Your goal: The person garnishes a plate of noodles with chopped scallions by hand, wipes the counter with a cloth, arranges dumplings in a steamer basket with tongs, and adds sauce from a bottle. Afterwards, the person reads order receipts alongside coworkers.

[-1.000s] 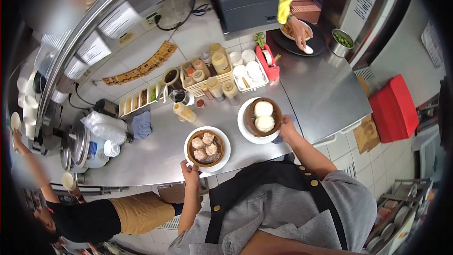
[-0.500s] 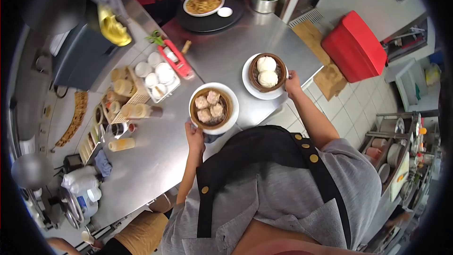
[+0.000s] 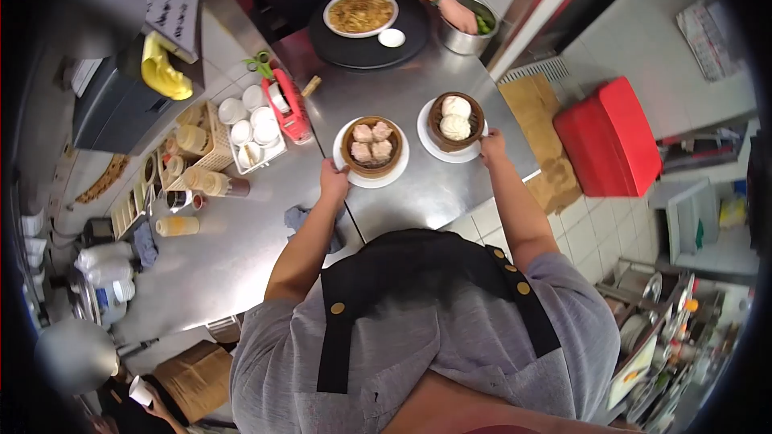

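My left hand (image 3: 334, 180) grips the lower left rim of a white plate (image 3: 402, 170). On that plate sits a round bamboo steamer (image 3: 347, 145) with several dumplings (image 3: 371, 141). My right hand (image 3: 492, 145) holds the right edge of another white plate (image 3: 426, 135), which carries a darker steamer (image 3: 479, 124) with two white buns (image 3: 456, 117). Both plates are over the steel counter (image 3: 418, 201), side by side with a small gap between them. Whether they rest on the steel is hard to tell.
Across the counter a person's hand (image 3: 460, 16) reaches into a metal pot (image 3: 466, 42) of green items, beside a black tray (image 3: 354, 55) with a noodle plate (image 3: 360, 13). Left are cups (image 3: 264, 124), a red dispenser (image 3: 291, 112), bottles (image 3: 205, 181) and a blue cloth (image 3: 301, 223). A red bin (image 3: 611, 137) stands right.
The view has turned right. Both plates, still held, have moved from the counter's front edge toward its right part, nearer the black tray. The person across has moved a hand from the spoon to the pot.
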Action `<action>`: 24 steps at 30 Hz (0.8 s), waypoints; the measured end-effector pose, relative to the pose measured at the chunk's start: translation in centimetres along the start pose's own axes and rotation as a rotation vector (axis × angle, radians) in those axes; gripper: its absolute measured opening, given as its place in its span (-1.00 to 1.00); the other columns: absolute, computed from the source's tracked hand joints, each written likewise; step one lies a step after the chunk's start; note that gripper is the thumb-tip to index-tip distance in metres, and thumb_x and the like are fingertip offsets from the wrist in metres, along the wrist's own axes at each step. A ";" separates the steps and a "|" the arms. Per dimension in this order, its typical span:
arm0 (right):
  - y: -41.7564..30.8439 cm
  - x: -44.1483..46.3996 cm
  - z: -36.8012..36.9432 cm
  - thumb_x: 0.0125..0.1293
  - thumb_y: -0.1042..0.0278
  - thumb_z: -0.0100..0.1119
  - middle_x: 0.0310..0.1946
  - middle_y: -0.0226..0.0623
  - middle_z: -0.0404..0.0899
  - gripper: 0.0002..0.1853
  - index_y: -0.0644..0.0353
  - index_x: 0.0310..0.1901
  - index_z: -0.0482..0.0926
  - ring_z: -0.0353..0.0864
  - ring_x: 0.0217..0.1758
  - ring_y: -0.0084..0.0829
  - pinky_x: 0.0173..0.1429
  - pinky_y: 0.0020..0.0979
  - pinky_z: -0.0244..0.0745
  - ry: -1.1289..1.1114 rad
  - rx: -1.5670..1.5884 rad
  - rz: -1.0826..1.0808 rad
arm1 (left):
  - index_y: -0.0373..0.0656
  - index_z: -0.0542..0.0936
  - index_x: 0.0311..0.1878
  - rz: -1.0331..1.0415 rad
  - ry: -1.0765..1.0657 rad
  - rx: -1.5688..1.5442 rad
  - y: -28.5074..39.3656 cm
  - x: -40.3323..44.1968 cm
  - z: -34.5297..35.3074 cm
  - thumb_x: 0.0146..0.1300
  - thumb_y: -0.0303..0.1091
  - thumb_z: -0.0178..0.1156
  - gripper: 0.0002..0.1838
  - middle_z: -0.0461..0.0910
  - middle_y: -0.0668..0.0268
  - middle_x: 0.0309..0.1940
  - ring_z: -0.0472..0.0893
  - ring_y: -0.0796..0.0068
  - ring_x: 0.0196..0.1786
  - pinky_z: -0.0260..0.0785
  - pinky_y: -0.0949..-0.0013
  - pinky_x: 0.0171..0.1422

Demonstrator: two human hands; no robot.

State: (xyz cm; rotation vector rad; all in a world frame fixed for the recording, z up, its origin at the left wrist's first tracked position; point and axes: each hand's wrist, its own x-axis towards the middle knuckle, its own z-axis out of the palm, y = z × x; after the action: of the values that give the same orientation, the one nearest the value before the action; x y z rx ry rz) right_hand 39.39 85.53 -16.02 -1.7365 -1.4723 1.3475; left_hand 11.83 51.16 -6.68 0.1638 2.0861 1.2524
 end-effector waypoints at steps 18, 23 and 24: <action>-2.0 -9.5 0.3 0.16 0.57 0.09 -0.10 0.03 0.57 -0.50 0.43 0.19 0.43 0.58 -0.12 -0.11 0.04 -0.21 0.50 0.298 -0.090 -0.318 | -0.20 0.46 -0.18 1.041 1.102 0.048 14.7 -4.3 -34.3 0.40 -0.36 0.13 -0.88 0.48 0.33 -0.34 0.47 0.53 -0.37 0.37 0.45 -0.24; -0.4 -17.1 3.8 0.06 0.36 0.22 0.01 0.03 0.52 -0.48 0.22 0.12 0.48 0.50 0.10 0.01 0.19 0.02 0.36 0.731 -0.468 -0.312 | -0.23 0.49 -0.03 0.496 0.770 -0.867 10.5 8.6 -50.8 0.42 -0.26 0.10 -0.77 0.48 0.32 -0.21 0.47 0.51 -0.24 0.48 0.36 -0.16; -0.4 -18.4 4.2 0.06 0.33 0.24 0.01 -0.03 0.53 -0.48 0.19 0.12 0.48 0.51 0.09 0.00 0.17 0.01 0.37 0.766 -0.560 -0.272 | -0.21 0.46 0.10 0.367 0.676 -1.099 9.5 11.5 -53.1 0.43 -0.23 0.10 -0.69 0.44 0.27 -0.11 0.46 0.48 -0.20 0.49 0.35 -0.13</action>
State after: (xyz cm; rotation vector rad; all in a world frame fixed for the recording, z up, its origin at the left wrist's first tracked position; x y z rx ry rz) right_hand 36.72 67.65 -10.62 -1.9492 -1.5880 0.0632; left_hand -31.60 22.34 11.21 -0.4496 1.5420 2.7741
